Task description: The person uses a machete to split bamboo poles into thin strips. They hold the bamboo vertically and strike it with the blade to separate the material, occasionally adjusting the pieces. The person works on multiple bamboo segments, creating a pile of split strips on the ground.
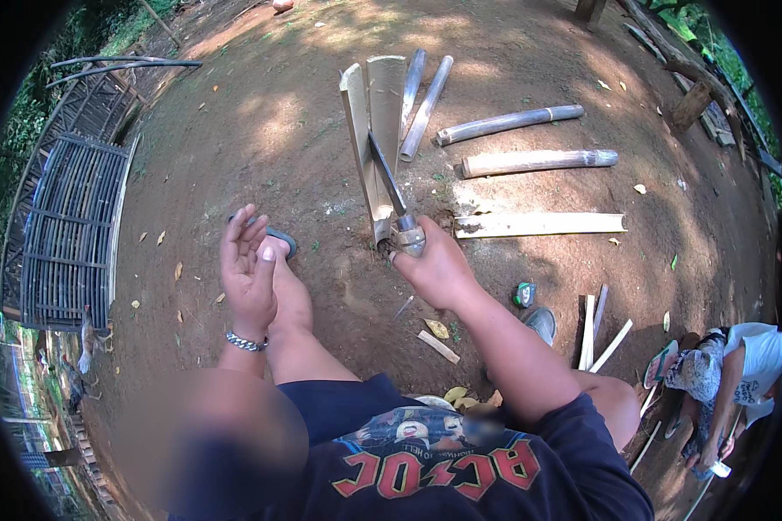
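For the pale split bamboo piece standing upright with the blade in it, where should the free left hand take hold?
Judging from its pose, grip the split bamboo piece at its left outer edge, coming from the left: the long knife held by the right hand crosses the right side. The left hand is open.

The bare brown earth ground [261, 122], dappled with sun and shade, carries everything. Two round grey bamboo poles [426, 100] lie side by side near the top, and two thicker round bamboo sections [530, 139] lie crosswise to their right. Below those rests a flat pale split bamboo slat [539, 225]. Thin pale bamboo strips [599, 334] lie together lower right. Small wood chips [439, 346] and scattered dry yellow leaves [639, 187] dot the dirt.
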Action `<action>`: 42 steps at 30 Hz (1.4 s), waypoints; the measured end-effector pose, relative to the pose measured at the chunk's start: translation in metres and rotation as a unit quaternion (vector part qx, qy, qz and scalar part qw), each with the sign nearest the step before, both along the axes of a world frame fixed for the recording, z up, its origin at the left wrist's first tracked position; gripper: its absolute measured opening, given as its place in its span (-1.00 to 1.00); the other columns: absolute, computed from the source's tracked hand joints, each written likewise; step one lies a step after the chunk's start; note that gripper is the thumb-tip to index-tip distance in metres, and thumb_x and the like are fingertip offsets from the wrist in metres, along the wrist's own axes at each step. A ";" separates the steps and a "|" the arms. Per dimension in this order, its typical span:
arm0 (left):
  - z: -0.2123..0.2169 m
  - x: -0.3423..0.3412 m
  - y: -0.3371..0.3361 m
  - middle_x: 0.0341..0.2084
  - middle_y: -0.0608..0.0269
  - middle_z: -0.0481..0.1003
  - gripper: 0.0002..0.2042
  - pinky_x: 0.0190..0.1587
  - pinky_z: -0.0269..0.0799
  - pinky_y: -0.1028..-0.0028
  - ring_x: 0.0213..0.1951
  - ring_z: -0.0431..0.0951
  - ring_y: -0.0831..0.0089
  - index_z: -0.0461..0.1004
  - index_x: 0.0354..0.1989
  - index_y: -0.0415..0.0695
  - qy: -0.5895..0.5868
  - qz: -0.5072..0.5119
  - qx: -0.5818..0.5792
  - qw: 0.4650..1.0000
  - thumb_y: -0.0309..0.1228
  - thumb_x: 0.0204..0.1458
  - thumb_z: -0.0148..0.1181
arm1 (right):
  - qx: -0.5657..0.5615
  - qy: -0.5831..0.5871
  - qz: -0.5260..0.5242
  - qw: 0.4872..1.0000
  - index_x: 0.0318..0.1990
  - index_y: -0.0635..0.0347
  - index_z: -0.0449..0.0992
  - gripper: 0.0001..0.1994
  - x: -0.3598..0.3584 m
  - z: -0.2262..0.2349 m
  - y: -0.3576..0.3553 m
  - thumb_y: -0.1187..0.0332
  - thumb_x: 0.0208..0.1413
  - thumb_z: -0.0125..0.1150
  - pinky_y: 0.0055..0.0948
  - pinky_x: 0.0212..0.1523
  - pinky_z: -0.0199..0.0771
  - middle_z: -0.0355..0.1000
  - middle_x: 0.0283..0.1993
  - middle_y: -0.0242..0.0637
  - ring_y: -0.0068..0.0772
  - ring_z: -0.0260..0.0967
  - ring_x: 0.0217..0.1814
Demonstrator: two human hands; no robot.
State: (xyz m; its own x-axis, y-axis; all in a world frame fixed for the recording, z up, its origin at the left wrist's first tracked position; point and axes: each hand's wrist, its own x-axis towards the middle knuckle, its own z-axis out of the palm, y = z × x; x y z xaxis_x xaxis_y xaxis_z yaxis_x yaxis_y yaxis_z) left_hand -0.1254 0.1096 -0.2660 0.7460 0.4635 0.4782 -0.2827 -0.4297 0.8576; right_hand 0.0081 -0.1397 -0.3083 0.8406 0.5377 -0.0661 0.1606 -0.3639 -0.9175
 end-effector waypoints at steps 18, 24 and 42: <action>0.020 0.157 0.009 0.33 -0.09 0.27 -0.23 0.40 0.16 0.18 0.36 0.28 0.17 0.06 0.45 -0.28 -0.162 -0.121 -0.058 0.978 -0.11 0.22 0.26 | -0.003 0.205 0.009 0.979 -0.19 0.22 0.49 -0.72 0.024 -0.125 0.047 0.29 0.03 0.40 -0.38 -0.29 0.47 0.47 -0.44 -0.30 -0.47 0.46 -0.40; -0.021 0.160 -0.003 0.35 0.04 0.28 -0.34 0.52 -0.08 0.04 0.44 0.17 0.10 0.27 0.38 -0.05 0.134 -0.085 0.408 0.899 -0.40 0.00 0.20 | -0.099 0.167 -0.011 0.981 -0.23 0.20 0.51 -0.78 0.025 -0.133 -0.002 0.37 -0.05 0.29 -0.30 -0.25 0.49 0.50 -0.44 -0.23 -0.34 0.49 -0.37; 0.040 0.195 -0.015 0.37 -0.02 0.29 -0.24 0.46 0.09 0.10 0.37 0.33 0.15 0.17 0.45 -0.16 0.020 -0.300 0.160 0.940 -0.09 0.13 0.31 | -0.110 0.139 -0.014 0.984 0.03 0.18 0.53 -0.56 0.039 -0.130 0.010 0.26 -0.04 0.33 -0.10 0.04 0.50 0.57 -0.12 0.10 0.13 0.53 -0.03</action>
